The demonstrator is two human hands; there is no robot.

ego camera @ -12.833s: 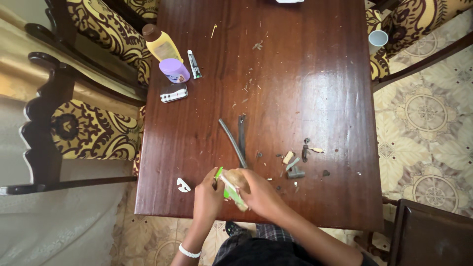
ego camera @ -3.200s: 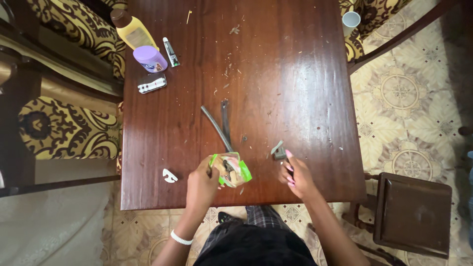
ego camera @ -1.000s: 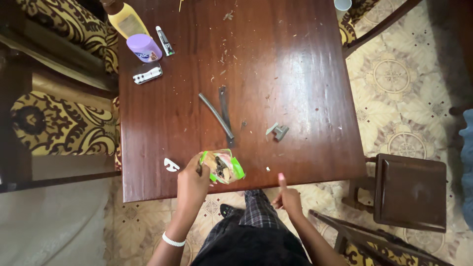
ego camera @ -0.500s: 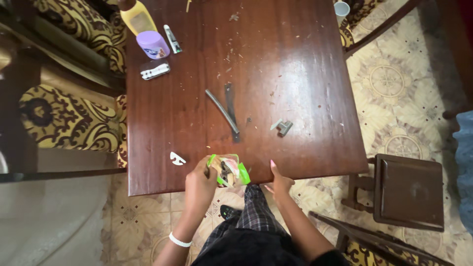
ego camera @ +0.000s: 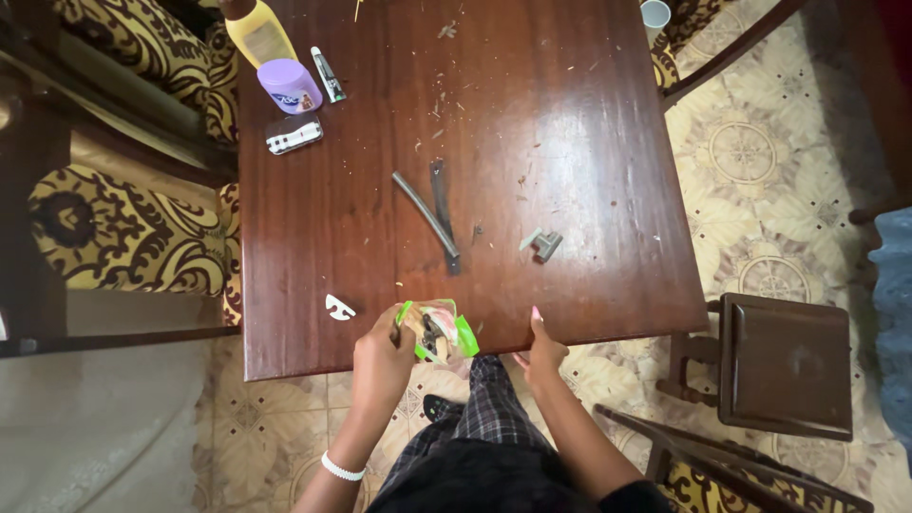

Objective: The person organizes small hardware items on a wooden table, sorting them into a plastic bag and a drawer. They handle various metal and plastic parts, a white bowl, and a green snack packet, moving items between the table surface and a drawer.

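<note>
A small clear plastic pouch with a bright green rim (ego camera: 439, 330) is held at the near edge of the dark polished wooden tabletop (ego camera: 570, 142), pinched at its left side by the left hand (ego camera: 380, 361); small dark and tan bits are seen inside it. The pouch is judged light, soft and easily crumpled, with a slick film, so it is best taken by the stiffer green rim, kept mouth up so that nothing is spilled. The right hand (ego camera: 541, 353) is empty, fingers loosely spread, with fingertips laid on the near edge of the tabletop, right of the pouch.

One pouch is counted. Far of it lie two long dark strips (ego camera: 432, 217) meeting at their near ends, one small grey angled piece (ego camera: 542, 243) to the right, and one white curved scrap (ego camera: 338, 307) to the left. At the far left corner stand one yellow bottle (ego camera: 258, 30), one lilac jar (ego camera: 290, 85), one small tube (ego camera: 329, 74) and one white-and-black clip-like object (ego camera: 294, 136)
</note>
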